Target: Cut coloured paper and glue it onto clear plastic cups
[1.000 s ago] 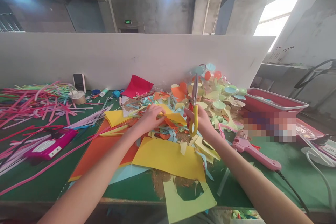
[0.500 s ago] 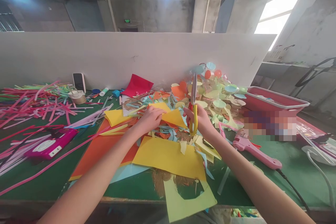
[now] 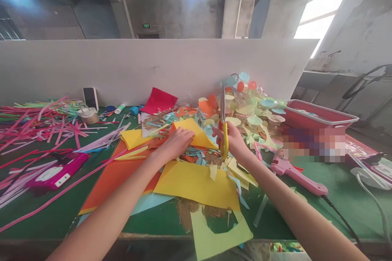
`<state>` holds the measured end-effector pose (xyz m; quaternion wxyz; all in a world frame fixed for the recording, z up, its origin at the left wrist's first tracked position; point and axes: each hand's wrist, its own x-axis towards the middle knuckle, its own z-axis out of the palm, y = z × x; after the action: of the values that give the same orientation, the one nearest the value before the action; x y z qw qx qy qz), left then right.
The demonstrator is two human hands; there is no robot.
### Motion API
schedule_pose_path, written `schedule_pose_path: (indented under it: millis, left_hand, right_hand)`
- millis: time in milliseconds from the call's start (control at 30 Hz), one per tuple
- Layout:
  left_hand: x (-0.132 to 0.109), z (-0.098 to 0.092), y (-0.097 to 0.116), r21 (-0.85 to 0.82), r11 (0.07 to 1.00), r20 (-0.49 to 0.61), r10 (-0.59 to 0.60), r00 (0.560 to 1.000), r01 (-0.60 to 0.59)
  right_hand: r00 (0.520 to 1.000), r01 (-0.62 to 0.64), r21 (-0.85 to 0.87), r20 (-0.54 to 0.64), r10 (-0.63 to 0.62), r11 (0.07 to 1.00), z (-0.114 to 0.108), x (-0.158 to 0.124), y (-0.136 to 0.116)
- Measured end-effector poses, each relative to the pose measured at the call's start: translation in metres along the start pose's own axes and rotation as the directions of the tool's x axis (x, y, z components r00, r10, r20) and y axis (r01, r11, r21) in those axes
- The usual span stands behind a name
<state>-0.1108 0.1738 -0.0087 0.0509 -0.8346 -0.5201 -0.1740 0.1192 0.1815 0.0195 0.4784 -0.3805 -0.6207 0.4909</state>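
Note:
My left hand (image 3: 180,142) is closed on a folded yellow-orange sheet of paper (image 3: 199,133) above the middle of the table. A pair of scissors (image 3: 223,108) with yellow handles stands upright in my right hand (image 3: 232,138), blades pointing up and together. The blades are just right of the paper and apart from it. In front of both hands lies a flat yellow sheet (image 3: 196,183), and below it a light green sheet (image 3: 211,232) with a round hole overhangs the table edge. Orange sheets (image 3: 119,173) lie under my left forearm.
Paper circles and offcuts (image 3: 254,120) are heaped behind my right hand. A pink glue gun (image 3: 301,177) and a pink basket (image 3: 321,116) stand to the right. Leftward are pink strips (image 3: 45,124), a magenta power strip (image 3: 59,173), a cup (image 3: 88,115) and a phone (image 3: 90,98).
The yellow-orange paper has been turned and opened out, with its peak now higher beside my left hand. The scissors have shifted slightly left and down, still in my right hand.

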Motion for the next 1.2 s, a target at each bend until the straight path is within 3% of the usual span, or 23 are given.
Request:
schedule_pose_path:
  millis: [400,733,1067,1200]
  left_hand:
    - [0.006,-0.012,-0.001,0.074,0.981,-0.197,-0.162,0.967,0.179]
    - [-0.002,-0.008,-0.003,0.280,0.875,-0.160,-0.363,0.918,0.395]
    - [-0.005,-0.006,0.001,0.426,0.689,-0.256,-0.530,0.809,0.586]
    - [-0.003,-0.007,0.000,0.407,0.696,-0.192,-0.568,0.801,0.591]
  right_hand:
    - [0.999,-0.025,-0.007,-0.022,0.025,1.000,0.000,0.000,0.000]
    - [1.000,-0.019,-0.014,-0.022,0.018,1.000,0.000,-0.002,-0.001]
    - [0.998,-0.057,-0.020,-0.027,0.056,0.998,0.001,-0.002,-0.003]
    - [0.999,-0.038,-0.043,-0.020,0.037,0.998,0.001,-0.002,-0.002]
